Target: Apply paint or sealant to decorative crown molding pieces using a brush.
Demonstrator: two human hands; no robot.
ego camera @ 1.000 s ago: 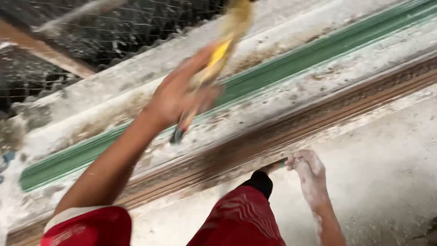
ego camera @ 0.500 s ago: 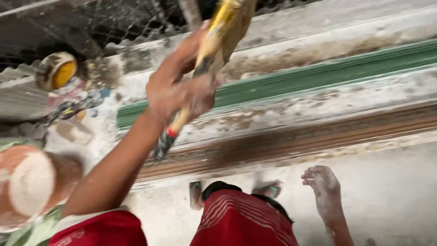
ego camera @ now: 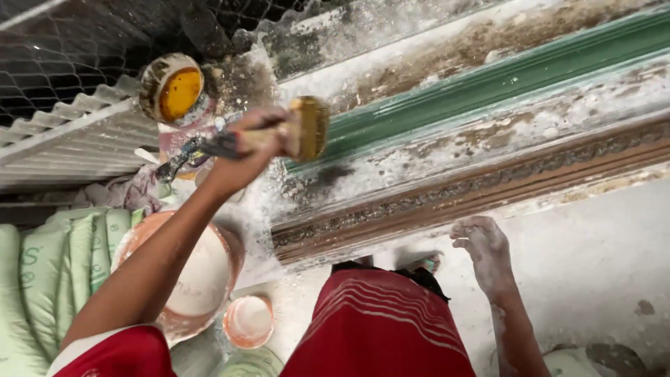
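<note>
My left hand [ego camera: 246, 148] is raised and grips a paintbrush [ego camera: 301, 128] by its handle; the yellowish bristles sit near the left end of a long green moulding strip [ego camera: 502, 77]. Below that strip runs a brown carved moulding [ego camera: 474, 192], dusted white. My right hand [ego camera: 483, 248], coated in white powder, rests with fingers apart on the white surface just below the carved moulding and holds nothing. Red shorts [ego camera: 380, 328] cover my legs at the bottom.
A tin of yellow paint [ego camera: 174, 91] stands at upper left beside corrugated sheeting [ego camera: 70, 143] and wire mesh. A large bucket of white paste [ego camera: 202, 279] and a small cup [ego camera: 248, 321] sit lower left, next to green sacks [ego camera: 49, 258].
The view has swung left, bringing the paint tin, bucket and sacks into sight. My left hand has turned the brush from upright to sideways at the mouldings' left end. The right hand stays put.
</note>
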